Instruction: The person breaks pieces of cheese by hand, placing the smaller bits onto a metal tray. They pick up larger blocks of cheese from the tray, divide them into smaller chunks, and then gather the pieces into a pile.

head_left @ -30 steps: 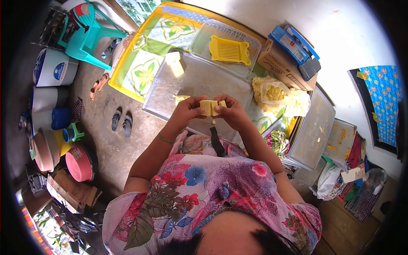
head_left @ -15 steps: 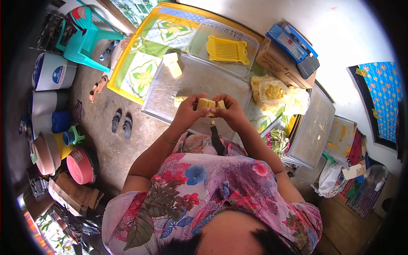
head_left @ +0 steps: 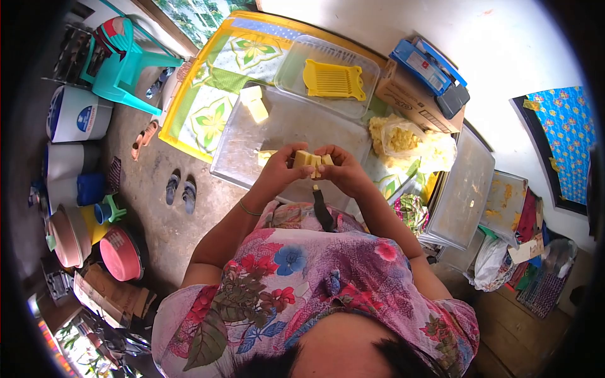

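Over the metal tray (head_left: 246,148), my left hand (head_left: 282,169) is closed on a pale yellow dough block (head_left: 302,159). Fingers of my right hand (head_left: 343,170) grip a smaller yellow dough piece (head_left: 326,162). The two hands nearly touch, and a narrow strip of the same stuff shows between the fingertips. Just below them a dark, handle-like object (head_left: 322,211) points up from my lap, with a small pale bit at its tip. Further pale blocks (head_left: 255,104) lie on the tray's far left, and another piece (head_left: 265,156) rests beside my left hand.
A yellow ridged board (head_left: 334,80) sits in a clear plastic tub (head_left: 293,75) behind the tray. At right are a bag of yellow pieces (head_left: 403,140), a cardboard box (head_left: 409,94) and leaning metal trays (head_left: 463,189). Slippers (head_left: 189,195) and basins (head_left: 121,252) stand on the left floor.
The pieces in my hands have turned and now stand more upright, with a strip showing between them. My fingers have shifted slightly; the whole view has tilted a little.
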{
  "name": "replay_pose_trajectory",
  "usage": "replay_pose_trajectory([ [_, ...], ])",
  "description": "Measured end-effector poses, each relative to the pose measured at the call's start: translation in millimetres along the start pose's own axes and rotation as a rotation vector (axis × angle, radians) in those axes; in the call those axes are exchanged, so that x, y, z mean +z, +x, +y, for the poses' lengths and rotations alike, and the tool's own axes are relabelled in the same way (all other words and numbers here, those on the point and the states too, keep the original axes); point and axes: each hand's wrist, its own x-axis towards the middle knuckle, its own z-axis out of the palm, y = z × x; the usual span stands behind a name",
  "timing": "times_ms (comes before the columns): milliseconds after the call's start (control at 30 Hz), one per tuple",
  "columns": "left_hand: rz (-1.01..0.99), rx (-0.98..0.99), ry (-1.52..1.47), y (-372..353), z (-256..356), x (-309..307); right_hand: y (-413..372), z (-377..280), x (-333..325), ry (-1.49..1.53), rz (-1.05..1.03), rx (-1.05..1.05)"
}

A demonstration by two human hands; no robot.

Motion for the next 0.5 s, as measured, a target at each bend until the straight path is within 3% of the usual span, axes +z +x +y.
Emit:
replay_pose_trajectory([
  [367, -0.086, -0.080, -0.130, 7.2, 1.5, -3.7, 0.3, 3.9, -6.3, 0.164, -0.055, 0.022],
  [500, -0.095, -0.079, -0.155, 9.6, -1.7, -2.7, 3.8, 7.2, -8.4, -0.099, 0.019, -0.051],
])
